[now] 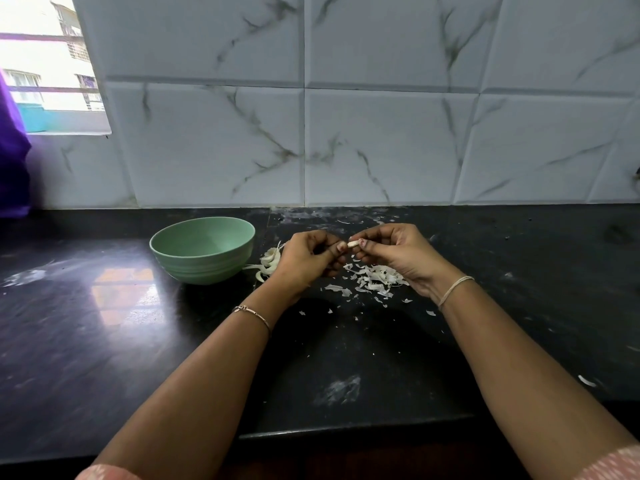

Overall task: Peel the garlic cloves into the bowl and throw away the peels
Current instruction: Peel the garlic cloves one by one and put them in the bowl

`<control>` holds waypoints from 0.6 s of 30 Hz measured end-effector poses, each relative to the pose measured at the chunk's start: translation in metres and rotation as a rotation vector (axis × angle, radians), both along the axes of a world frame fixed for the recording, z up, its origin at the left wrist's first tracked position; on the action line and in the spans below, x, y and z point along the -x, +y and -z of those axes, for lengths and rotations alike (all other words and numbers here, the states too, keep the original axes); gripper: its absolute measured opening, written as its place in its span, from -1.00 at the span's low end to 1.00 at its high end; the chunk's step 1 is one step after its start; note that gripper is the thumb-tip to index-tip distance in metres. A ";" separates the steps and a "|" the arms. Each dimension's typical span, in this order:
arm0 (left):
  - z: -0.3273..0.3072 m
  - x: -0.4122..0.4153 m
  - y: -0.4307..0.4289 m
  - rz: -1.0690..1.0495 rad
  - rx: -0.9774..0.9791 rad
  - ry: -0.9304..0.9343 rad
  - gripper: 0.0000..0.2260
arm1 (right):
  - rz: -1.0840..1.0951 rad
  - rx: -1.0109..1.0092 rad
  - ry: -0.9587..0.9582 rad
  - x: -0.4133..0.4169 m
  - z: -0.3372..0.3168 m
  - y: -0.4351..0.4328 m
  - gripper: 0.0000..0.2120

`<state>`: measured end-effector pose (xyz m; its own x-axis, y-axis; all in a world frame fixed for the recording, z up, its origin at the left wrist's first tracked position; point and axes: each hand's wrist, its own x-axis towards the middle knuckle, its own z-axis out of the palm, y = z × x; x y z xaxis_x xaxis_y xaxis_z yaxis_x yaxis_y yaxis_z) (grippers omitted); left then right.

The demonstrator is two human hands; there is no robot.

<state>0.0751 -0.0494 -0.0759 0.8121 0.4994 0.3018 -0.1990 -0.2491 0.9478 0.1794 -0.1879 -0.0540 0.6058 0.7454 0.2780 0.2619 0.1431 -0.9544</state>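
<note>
Left hand [304, 259] pinches garlic clove [353, 243]; right hand [398, 252] likewise.

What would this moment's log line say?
left hand, right hand: pinch clove | bowl: beside left hand | peels: on counter

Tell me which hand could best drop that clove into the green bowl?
Left, probably: the left hand sits beside the bowl, while the right hand, also pinching the clove, is farther off.
</note>
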 end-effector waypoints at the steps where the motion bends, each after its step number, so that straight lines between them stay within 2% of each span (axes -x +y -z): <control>1: 0.000 0.000 0.000 0.006 0.006 -0.003 -0.86 | -0.009 -0.001 0.013 0.000 0.000 0.000 -0.88; 7: -0.002 0.000 -0.003 0.034 0.043 -0.004 -0.86 | -0.009 -0.013 0.041 -0.001 0.000 0.000 -0.88; 15: -0.004 0.000 -0.008 0.075 0.150 0.007 -0.85 | 0.048 -0.041 -0.070 0.000 0.000 0.002 -0.85; 18: -0.002 -0.002 -0.008 0.025 0.068 0.022 -0.86 | 0.098 -0.011 -0.153 -0.001 0.000 0.002 -0.85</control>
